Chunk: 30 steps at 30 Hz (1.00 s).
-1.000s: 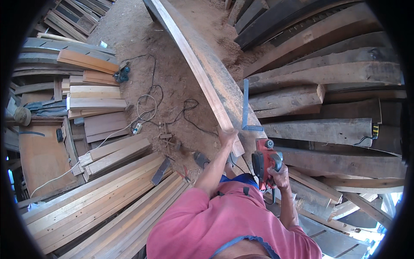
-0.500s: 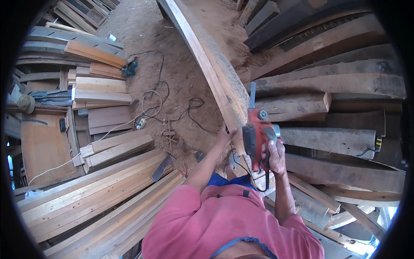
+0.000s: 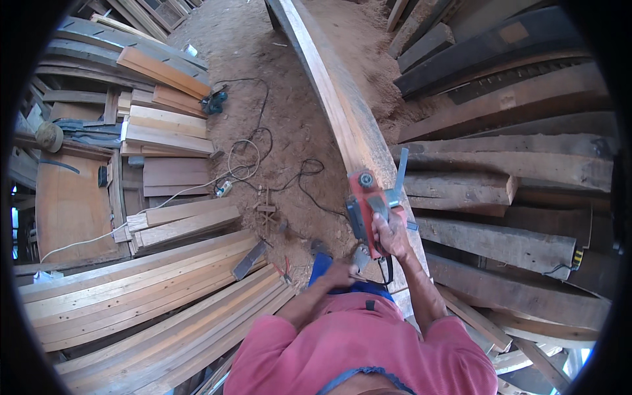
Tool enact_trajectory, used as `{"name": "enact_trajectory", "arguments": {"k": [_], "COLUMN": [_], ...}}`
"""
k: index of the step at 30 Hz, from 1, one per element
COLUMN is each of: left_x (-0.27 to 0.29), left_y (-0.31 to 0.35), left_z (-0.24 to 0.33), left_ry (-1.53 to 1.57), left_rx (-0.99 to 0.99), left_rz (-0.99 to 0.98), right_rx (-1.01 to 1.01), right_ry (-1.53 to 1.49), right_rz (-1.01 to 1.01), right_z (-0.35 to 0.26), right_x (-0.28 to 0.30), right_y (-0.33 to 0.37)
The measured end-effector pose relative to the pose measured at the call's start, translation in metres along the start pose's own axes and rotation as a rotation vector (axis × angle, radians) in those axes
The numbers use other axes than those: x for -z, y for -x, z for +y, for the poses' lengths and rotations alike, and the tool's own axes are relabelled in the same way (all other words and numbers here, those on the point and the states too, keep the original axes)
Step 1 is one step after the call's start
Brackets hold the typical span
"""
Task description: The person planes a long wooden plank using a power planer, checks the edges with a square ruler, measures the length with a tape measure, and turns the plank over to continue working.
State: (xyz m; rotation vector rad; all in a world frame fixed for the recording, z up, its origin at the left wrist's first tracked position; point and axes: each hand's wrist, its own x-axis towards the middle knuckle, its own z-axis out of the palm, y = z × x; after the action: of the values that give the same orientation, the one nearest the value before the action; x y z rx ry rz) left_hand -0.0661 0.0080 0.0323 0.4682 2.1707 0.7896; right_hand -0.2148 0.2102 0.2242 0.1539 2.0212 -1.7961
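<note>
Gripping the red power planer (image 3: pixel 363 212) by its handle in the right hand (image 3: pixel 391 237), with fingers (image 3: pixel 380 227) wrapped closed around it. Holding it just ahead and left of those fingers, over the near end of the long pale board (image 3: pixel 334 112), with a metal square (image 3: pixel 401 168) partly hidden ahead and right of them. Holding the left hand (image 3: pixel 340 273) lower, left of the right fingers; cannot tell whether pinching or spread.

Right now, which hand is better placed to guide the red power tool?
Likely the right hand: it grips the red power tool over the pale board. The left hand is apart, near the blue shorts.
</note>
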Motion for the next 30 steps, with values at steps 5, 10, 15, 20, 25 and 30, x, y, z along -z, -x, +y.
{"name": "enact_trajectory", "arguments": {"k": [5,10,15,20,25,30], "left_x": [0.059,0.065,0.122,0.145,0.152,0.119], "left_y": [0.024,0.014,-0.015,-0.032,-0.024,0.003], "left_z": [-0.068,-0.102,-0.059,-0.062,-0.083,-0.091], "left_ry": [-0.033,0.128,0.302,0.353,0.330,0.297], "left_rx": [0.140,0.311,0.436,0.442,0.492,0.521], "left_rz": [0.247,0.352,0.434,0.570,0.538,0.398], "right_rx": [0.078,0.138,0.274,0.140,0.118,0.141], "right_ry": [0.076,0.160,0.318,0.053,0.048,0.333], "right_rz": [0.048,0.073,0.088,-0.035,-0.001,-0.020], "right_z": [0.026,-0.020,-0.071,-0.138,-0.105,-0.051], "right_x": [-0.008,-0.021,-0.028,-0.036,-0.031,-0.017], "right_y": [-0.022,-0.107,-0.256,-0.366,-0.343,-0.169]}}
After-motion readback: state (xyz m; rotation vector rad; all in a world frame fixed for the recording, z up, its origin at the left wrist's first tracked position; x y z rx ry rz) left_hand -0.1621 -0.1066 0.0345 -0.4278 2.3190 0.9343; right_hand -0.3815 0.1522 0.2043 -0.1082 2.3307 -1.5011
